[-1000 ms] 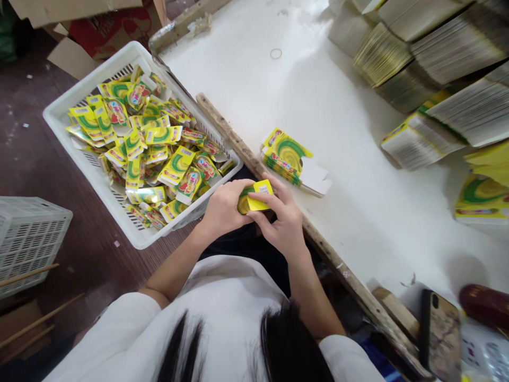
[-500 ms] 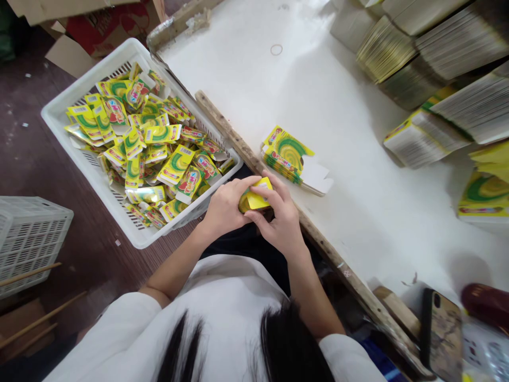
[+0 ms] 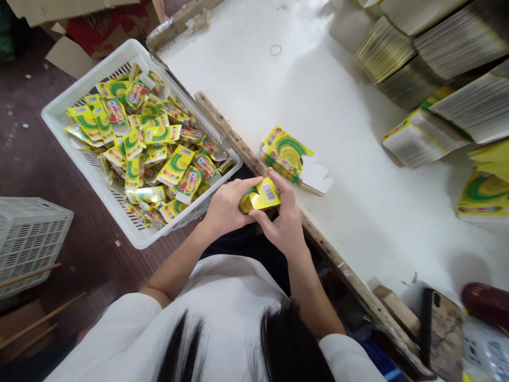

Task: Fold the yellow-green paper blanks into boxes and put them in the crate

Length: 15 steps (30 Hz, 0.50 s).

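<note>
- Head view, only camera: two bare hands meet over the lap, beside the table edge, with one small yellow-and-green carton [image 3: 265, 193] between them.
- Left hand [image 3: 226, 204]: curled round the carton's left end, thumb along the top side; the other fingertips are hidden.
- Right hand [image 3: 284, 220]: thumb at the carton's near edge, index finger along its right end, parted by about the carton's width and gripping it.
- Label on the carton: black-and-white barcode on a yellow panel, facing up; digits too small to read.
- Stack of flat cartons [image 3: 288, 151], on the white table [image 3: 345, 223] just beyond the hands: green-yellow swirl on top, small red-and-white lettering along one side, not legible; white flaps stick out to the right.
- White basket [image 3: 90, 180], left of the hands: heaped with loose cartons [image 3: 175, 165], same swirl, some with barcodes, others with bright rounded lettering at angles; wording uncertain.
- Bundled cartons [image 3: 463, 40], far right: edges mostly showing, print blurred.
- Cardboard box [image 3: 109, 32], upper left: red print, large letters beginning with "D", rest cut off or unclear.
- Phone [image 3: 442, 334], lower right: patterned back; no readable brand.
</note>
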Available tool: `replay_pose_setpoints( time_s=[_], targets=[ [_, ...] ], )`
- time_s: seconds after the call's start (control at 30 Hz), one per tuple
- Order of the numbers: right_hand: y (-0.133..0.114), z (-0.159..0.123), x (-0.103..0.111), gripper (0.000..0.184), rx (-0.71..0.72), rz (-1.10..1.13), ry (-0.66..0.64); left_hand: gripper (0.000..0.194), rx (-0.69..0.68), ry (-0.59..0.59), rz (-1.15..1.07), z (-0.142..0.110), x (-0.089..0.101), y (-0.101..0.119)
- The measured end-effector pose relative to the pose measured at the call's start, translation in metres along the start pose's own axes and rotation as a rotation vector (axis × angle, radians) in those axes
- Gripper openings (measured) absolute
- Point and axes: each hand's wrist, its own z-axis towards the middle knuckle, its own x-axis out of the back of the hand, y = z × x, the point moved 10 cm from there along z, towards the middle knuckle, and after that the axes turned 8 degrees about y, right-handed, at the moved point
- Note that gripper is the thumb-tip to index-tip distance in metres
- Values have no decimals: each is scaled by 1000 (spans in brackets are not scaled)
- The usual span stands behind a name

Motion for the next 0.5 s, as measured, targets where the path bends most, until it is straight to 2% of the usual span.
replay_pose_setpoints(
  time_s=[0.27, 0.5],
  targets=[
    [-2, 2, 2, 58, 13, 14, 2, 62, 25, -1, 6, 0, 2, -2],
    [0, 1, 2, 59, 7, 40, 17, 63, 16, 10, 8, 1, 4, -1]
  ],
)
